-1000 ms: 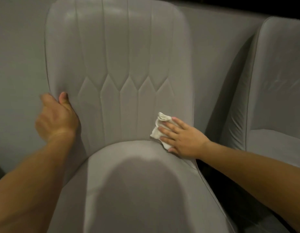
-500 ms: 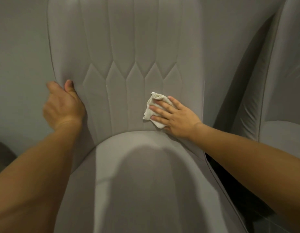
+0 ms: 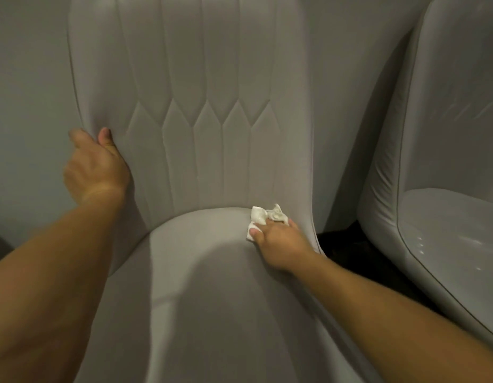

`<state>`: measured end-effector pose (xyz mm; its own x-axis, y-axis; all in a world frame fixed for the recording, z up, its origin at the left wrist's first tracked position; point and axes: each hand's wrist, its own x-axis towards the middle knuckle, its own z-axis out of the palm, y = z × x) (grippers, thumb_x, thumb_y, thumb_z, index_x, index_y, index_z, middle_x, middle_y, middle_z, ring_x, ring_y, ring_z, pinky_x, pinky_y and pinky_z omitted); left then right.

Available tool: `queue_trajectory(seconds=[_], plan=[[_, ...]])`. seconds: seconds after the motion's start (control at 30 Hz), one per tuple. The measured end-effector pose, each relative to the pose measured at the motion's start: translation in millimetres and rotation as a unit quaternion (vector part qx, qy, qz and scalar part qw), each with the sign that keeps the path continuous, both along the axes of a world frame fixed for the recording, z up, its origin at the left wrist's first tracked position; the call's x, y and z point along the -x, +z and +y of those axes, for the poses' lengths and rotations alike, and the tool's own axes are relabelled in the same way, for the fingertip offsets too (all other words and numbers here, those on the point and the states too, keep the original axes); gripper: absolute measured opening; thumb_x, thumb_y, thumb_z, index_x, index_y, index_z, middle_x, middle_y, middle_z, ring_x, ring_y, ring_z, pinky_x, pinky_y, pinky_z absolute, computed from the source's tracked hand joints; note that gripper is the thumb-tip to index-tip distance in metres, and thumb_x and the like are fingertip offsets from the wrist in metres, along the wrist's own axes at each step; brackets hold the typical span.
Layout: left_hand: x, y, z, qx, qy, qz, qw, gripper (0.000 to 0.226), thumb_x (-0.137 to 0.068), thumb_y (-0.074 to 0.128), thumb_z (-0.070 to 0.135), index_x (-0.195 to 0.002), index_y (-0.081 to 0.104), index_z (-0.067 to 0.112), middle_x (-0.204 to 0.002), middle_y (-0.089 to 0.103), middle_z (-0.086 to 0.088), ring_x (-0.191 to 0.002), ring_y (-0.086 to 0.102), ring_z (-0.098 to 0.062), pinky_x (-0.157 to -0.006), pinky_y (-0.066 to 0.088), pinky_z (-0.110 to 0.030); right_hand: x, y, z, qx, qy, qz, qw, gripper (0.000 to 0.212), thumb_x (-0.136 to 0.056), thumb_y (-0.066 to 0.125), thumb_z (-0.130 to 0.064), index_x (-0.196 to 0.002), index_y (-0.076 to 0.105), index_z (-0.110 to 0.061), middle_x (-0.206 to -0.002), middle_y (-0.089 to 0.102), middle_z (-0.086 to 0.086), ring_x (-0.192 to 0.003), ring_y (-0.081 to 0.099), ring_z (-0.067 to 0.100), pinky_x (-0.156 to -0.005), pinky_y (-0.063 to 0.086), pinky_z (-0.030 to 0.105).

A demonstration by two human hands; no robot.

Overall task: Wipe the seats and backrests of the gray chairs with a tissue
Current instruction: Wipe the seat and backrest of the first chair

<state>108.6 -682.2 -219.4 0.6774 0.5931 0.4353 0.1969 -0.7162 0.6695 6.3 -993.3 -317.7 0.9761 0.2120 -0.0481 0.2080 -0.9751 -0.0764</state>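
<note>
**Right at the crease: tissue worked into the seat-back join while the other hand steadies the chair**

Clearly the two hands have separate jobs. The left hand (image 3: 97,167) is wrapped around the left edge of the near gray chair's backrest (image 3: 209,78), thumb on the front face and fingers curled behind the rim where they cannot be seen; judging by that grip, it is there to brace the chair so the shell does not swing or tip away under wiping pressure. It holds nothing but the chair edge.

The right hand (image 3: 278,241) is closed on a crumpled white tissue (image 3: 260,218), pinching it under the thumb and fingers and pressing it down at the back right corner of the seat (image 3: 201,286), exactly where the cushion meets the backrest. The wad is bunched, not spread flat, which probably suits this spot: a compact lump can be pushed into the seam, where dust tends to collect, better than an open sheet. The arm reaches in low from the right, so the palm lies almost flat on the cushion.

A second gray chair (image 3: 444,189) stands just beside it on the right, apart from both hands, with a dark gap between the two shells. Its seat shows a few faint pale marks, so it likely awaits its turn. A broad shadow falls across the middle of the near seat, making it hard to judge how clean that part is.
</note>
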Motion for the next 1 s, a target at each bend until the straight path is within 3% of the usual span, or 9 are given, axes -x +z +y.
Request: queue_trajectory(seconds=[0.1,0.2,0.33,0.43,0.7,0.77,0.9,0.97,1.0], plan=[[2,1,-1,-0.004,0.000,0.014,1.000,0.055,-0.102,0.025,0.052,-0.121,0.038,0.002,-0.110,0.058,-0.037,-0.098,0.054,-0.056,-0.072,0.034,-0.051,11,-19,9,-0.036,-0.077,0.009,0.996,0.076,-0.084,0.005,-0.072,-0.147,0.034,-0.039,-0.162,0.026,0.003,-0.150,0.015,0.025,-0.120,0.011,0.047],[5,6,-2,-0.014,-0.008,0.034,0.999,0.060,-0.103,0.024,0.051,-0.132,0.033,0.000,-0.114,0.056,-0.039,-0.102,0.053,-0.056,-0.081,0.039,-0.056,12,-23,16,-0.066,-0.118,0.011,0.991,0.090,-0.078,0.019,-0.088,-0.154,0.023,-0.040,-0.166,0.015,0.001,-0.152,0.006,0.022,-0.122,0.000,0.047],[7,9,0,-0.036,-0.015,0.053,0.998,0.061,-0.103,0.024,0.050,-0.136,0.030,-0.001,-0.118,0.055,-0.038,-0.106,0.053,-0.056,-0.087,0.039,-0.058,5,-21,21,-0.068,-0.125,0.018,0.990,0.081,-0.086,0.025,-0.082,-0.156,0.016,-0.041,-0.167,0.004,0.001,-0.152,-0.001,0.024,-0.120,-0.006,0.048],[3,11,5,-0.037,-0.027,0.086,0.995,0.068,-0.101,0.024,0.053,-0.142,0.026,0.000,-0.126,0.051,-0.038,-0.114,0.049,-0.056,-0.096,0.037,-0.060,5,-22,18,-0.061,-0.123,0.031,0.990,0.072,-0.092,0.024,-0.075,-0.156,0.016,-0.041,-0.168,0.003,0.001,-0.153,0.000,0.023,-0.120,-0.001,0.047],[13,37,12,-0.046,-0.074,0.209,0.974,0.059,-0.103,0.033,0.047,-0.134,0.035,-0.003,-0.137,0.044,-0.035,-0.125,0.042,-0.053,-0.104,0.034,-0.057,47,-14,13,-0.032,-0.160,0.005,0.987,0.054,-0.102,0.026,-0.057,-0.149,0.034,-0.033,-0.159,0.029,0.009,-0.147,0.021,0.032,-0.113,0.022,0.051],[12,48,15,-0.110,-0.100,0.288,0.946,0.053,-0.105,0.037,0.039,-0.135,0.043,-0.004,-0.138,0.044,-0.033,-0.126,0.043,-0.050,-0.104,0.035,-0.055,59,-4,9,-0.029,-0.169,0.036,0.985,0.046,-0.103,0.030,-0.051,-0.144,0.037,-0.031,-0.152,0.036,0.010,-0.142,0.028,0.033,-0.109,0.027,0.051],[28,65,21,-0.247,-0.177,0.478,0.824,0.049,-0.099,0.055,0.029,-0.138,0.050,0.000,-0.140,0.047,-0.025,-0.126,0.048,-0.040,-0.104,0.040,-0.046,80,19,2,-0.028,-0.159,0.115,0.980,0.041,-0.101,0.041,-0.037,-0.141,0.039,-0.026,-0.145,0.039,0.010,-0.136,0.035,0.035,-0.108,0.031,0.051],[54,69,19,-0.290,-0.172,0.506,0.794,0.047,-0.101,0.049,0.033,-0.134,0.052,0.000,-0.137,0.052,-0.021,-0.122,0.052,-0.036,-0.100,0.042,-0.042,81,42,-6,-0.053,-0.142,0.170,0.974,0.036,-0.102,0.042,-0.032,-0.135,0.046,-0.020,-0.141,0.045,0.008,-0.134,0.040,0.030,-0.111,0.025,0.042],[68,70,16,-0.302,-0.181,0.493,0.795,0.044,-0.102,0.047,0.032,-0.131,0.055,0.001,-0.133,0.054,-0.022,-0.118,0.054,-0.037,-0.098,0.044,-0.042,81,55,-9,-0.067,-0.138,0.199,0.968,0.036,-0.104,0.039,-0.029,-0.138,0.046,-0.018,-0.143,0.045,0.009,-0.134,0.040,0.029,-0.113,0.023,0.039]])
